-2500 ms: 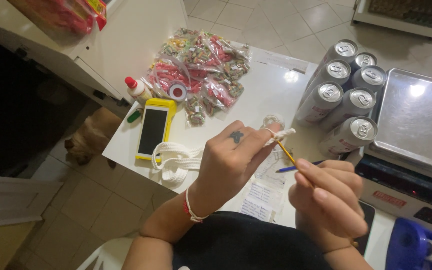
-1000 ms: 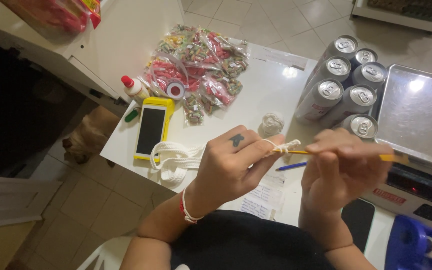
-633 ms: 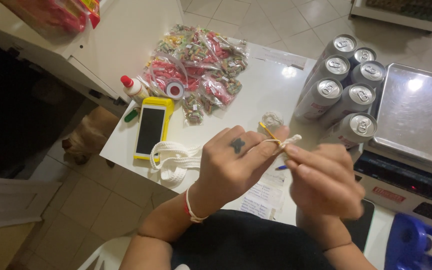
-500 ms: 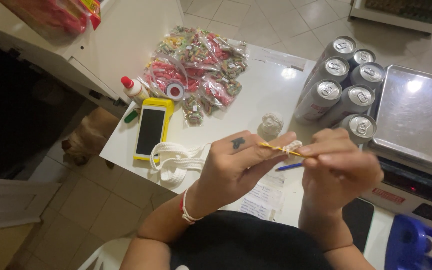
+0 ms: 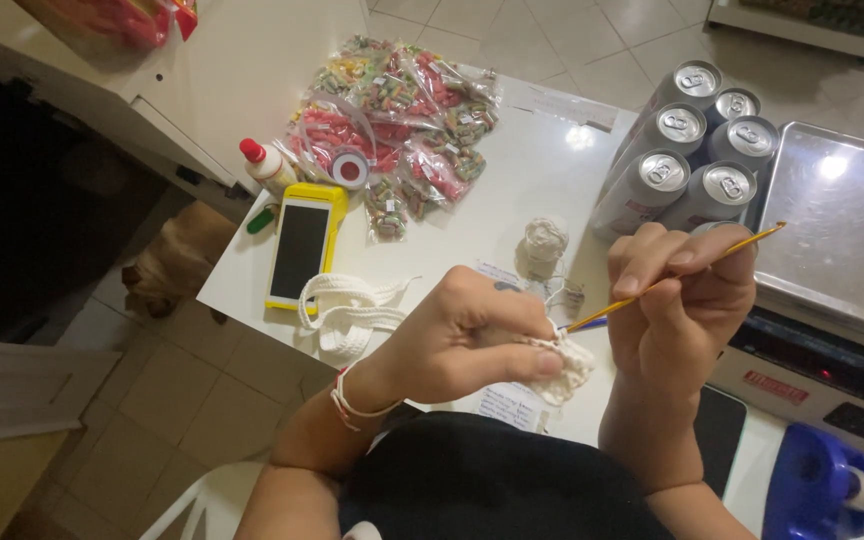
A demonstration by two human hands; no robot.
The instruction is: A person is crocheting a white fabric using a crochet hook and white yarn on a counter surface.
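Small cream crochet piece is pinched shut in left hand grip; yellow hook, clasped by right hand, is slanted up-right w/ tip at piece.

Left hand pinching white crochet piece, right hand holding yellow hook

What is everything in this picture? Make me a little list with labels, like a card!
Left hand: pinches a small cream crochet piece
Right hand: holds a yellow crochet hook, its tip at the piece
Table: white
Near the hands: small ball of cream yarn, folded cream cord
Left side: yellow phone, glue bottle with red cap
Far side: bags of colourful sweets
Right side: silver cans, metal scale tray, blue tape dispenser
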